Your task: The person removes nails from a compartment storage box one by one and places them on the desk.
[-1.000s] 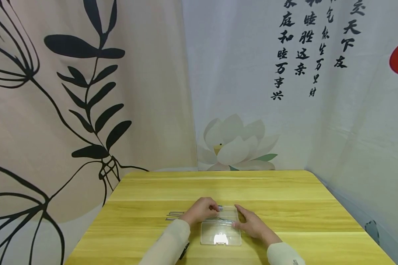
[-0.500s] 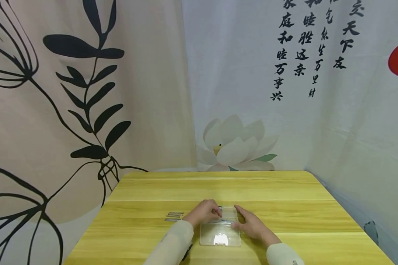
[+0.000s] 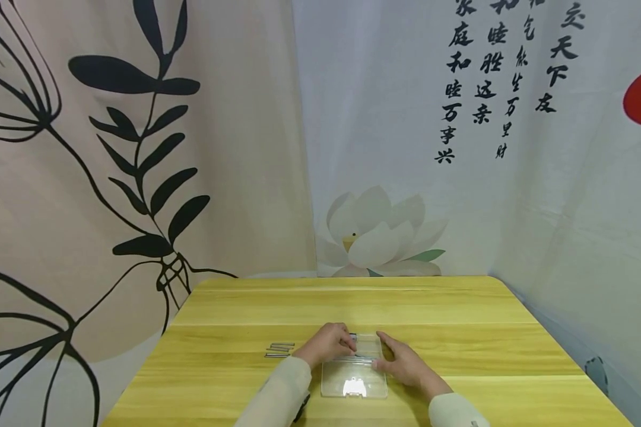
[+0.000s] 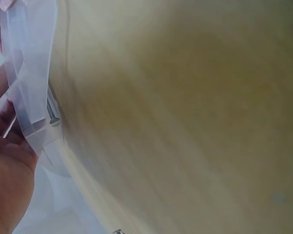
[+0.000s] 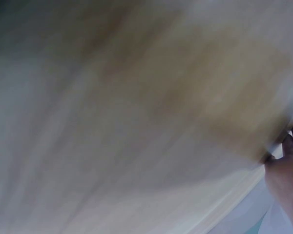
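Note:
A clear plastic box (image 3: 370,344) lies with its lid (image 3: 354,379) folded toward me on the wooden table. My left hand (image 3: 328,344) is over the box's left part, thumb and forefinger pinching what looks like a thin metal nail, mostly hidden by the fingers. My right hand (image 3: 406,359) holds the box's right side, thumb near the hinge and fingers at the far corner. In the left wrist view, a headed metal nail (image 4: 52,108) shows at the box's edge, beside the left hand (image 4: 12,180). The right wrist view is blurred, the right hand (image 5: 285,170) at its edge.
Several thin metal nails (image 3: 279,350) lie on the table (image 3: 219,379) left of the box. A dark object (image 3: 302,408) shows beside the left sleeve. A printed curtain (image 3: 256,178) hangs behind the table.
My left hand has moved slightly right and toward me over the box, uncovering more of the loose nails. The right hand keeps its hold on the box.

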Demonstrator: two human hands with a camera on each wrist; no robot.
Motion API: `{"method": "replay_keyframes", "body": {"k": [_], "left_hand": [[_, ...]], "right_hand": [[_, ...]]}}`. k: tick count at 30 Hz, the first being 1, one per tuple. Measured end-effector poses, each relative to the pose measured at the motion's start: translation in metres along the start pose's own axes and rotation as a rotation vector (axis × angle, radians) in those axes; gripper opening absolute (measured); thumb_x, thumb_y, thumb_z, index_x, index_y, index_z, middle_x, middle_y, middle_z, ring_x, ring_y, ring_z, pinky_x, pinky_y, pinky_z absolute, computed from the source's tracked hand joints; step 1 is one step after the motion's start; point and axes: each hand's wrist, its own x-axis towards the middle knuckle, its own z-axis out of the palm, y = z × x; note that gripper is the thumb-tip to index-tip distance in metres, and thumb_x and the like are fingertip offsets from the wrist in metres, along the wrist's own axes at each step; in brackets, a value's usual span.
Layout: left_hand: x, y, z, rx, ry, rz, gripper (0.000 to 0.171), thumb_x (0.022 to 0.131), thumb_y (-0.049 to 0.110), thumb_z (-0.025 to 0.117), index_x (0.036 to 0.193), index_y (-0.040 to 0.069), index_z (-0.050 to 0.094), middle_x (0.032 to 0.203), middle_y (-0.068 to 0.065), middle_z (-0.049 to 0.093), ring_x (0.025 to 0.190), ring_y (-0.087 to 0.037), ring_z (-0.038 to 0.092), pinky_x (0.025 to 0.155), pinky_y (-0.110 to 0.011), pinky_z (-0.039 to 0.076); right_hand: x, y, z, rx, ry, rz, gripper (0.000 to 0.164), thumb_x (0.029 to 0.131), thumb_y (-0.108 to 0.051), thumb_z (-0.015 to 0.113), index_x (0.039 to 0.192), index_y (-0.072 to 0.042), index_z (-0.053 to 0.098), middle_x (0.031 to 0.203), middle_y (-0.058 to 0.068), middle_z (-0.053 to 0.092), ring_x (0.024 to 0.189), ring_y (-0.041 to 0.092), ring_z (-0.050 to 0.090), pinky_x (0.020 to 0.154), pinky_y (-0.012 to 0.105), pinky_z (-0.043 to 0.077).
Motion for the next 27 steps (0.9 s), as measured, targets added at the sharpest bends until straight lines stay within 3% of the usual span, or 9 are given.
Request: {"method": "replay_keyframes", "body": {"k": [8, 17, 27], "left_hand": [[0.0005, -0.0017, 0.0009, -0.036, -0.022, -0.018, 0.007, 0.083, 0.010, 0.079, 0.090, 0.011, 0.081, 0.078, 0.013, 0.059, 0.073, 0.001, 0.053, 0.069, -0.018, 0.048], [0.0051, 0.0021, -0.0005, 0.075, -0.057, 0.032, 0.008, 0.084, 0.007, 0.079, 0.090, 0.011, 0.081, 0.078, 0.010, 0.059, 0.073, 0.001, 0.051, 0.070, -0.016, 0.046], [0.0067, 0.0054, 0.0007, 0.162, -0.075, 0.021, 0.004, 0.084, 0.011, 0.080, 0.080, 0.013, 0.079, 0.074, 0.013, 0.052, 0.070, 0.001, 0.047, 0.068, -0.017, 0.044]], "right_hand": [[-0.0002, -0.0021, -0.0007, 0.002, -0.002, -0.008, 0.082, 0.089, -0.036, 0.074, 0.153, -0.004, 0.034, 0.152, 0.028, 0.035, 0.138, 0.051, 0.030, 0.108, 0.066, 0.022], [-0.0006, -0.0042, -0.0014, 0.014, 0.001, -0.001, 0.082, 0.089, -0.034, 0.074, 0.153, -0.004, 0.034, 0.152, 0.028, 0.034, 0.138, 0.051, 0.029, 0.108, 0.067, 0.022], [-0.0014, -0.0032, -0.0009, 0.009, 0.003, -0.004, 0.080, 0.089, -0.031, 0.074, 0.153, -0.003, 0.034, 0.151, 0.029, 0.035, 0.138, 0.051, 0.030, 0.108, 0.066, 0.022]]}}
